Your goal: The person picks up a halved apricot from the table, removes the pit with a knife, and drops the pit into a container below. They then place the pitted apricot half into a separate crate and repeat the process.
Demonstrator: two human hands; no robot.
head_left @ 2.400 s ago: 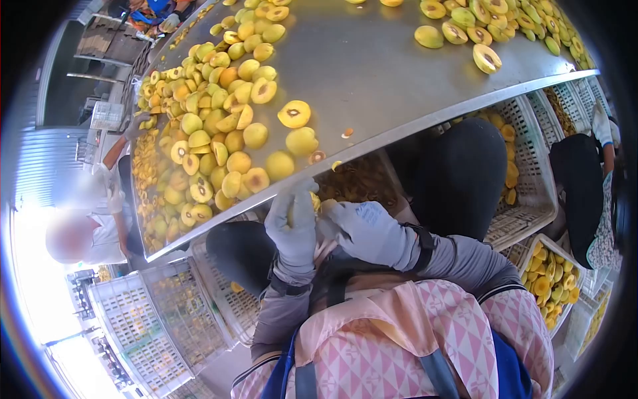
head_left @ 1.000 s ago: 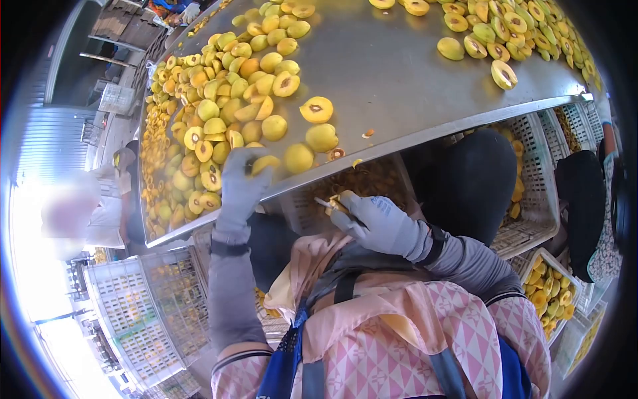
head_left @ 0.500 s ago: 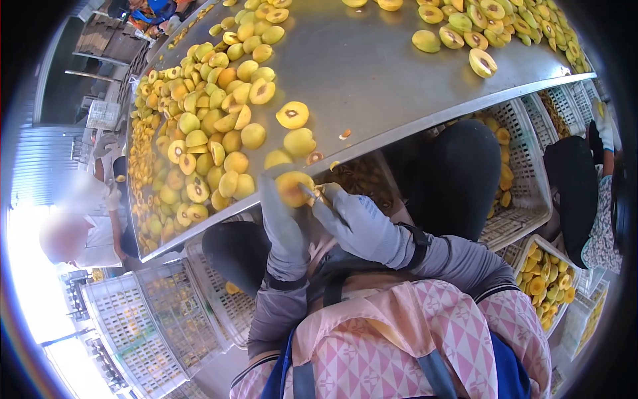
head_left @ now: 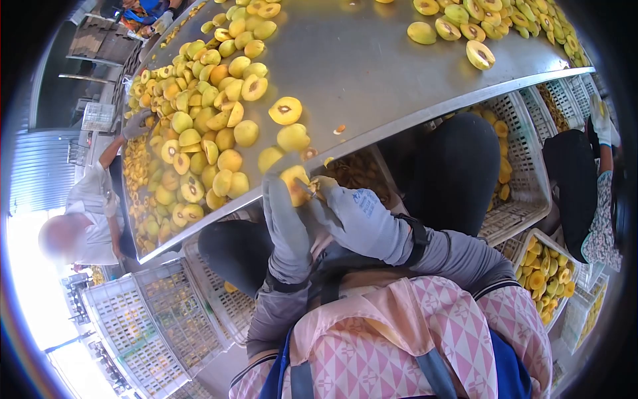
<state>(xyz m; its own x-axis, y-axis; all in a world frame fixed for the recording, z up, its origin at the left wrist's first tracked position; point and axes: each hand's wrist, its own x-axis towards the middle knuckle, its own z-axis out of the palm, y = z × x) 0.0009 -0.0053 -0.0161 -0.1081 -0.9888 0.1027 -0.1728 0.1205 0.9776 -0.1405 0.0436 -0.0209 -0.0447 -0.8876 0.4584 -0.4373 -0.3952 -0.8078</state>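
Observation:
My gloved left hand [head_left: 287, 226] is closed round a yellow peach half [head_left: 291, 181], holding it just off the table's near edge. Against the fruit's cut face works a small, thin metal tool [head_left: 304, 187], gripped in my gloved right hand [head_left: 364, 218]. Most of this tool is hidden by the fingers, so its exact kind does not show. Bits of orange flesh cling by the right fingertips. Close beyond my left hand, several peach halves [head_left: 292, 137] lie on the metal table [head_left: 345, 73].
A large heap of peach halves [head_left: 199, 126] covers the table's left side; another heap [head_left: 492, 16] is at the far right. Below the edge stand a crate [head_left: 531, 199] and a box of scraps [head_left: 355, 176]. Co-workers are at the left [head_left: 93, 199] and right [head_left: 601, 199].
The tool has shifted against the peach half, which is tilted a little differently in my left hand. The left co-worker's gloved hand now reaches onto the heap. The view has moved slightly.

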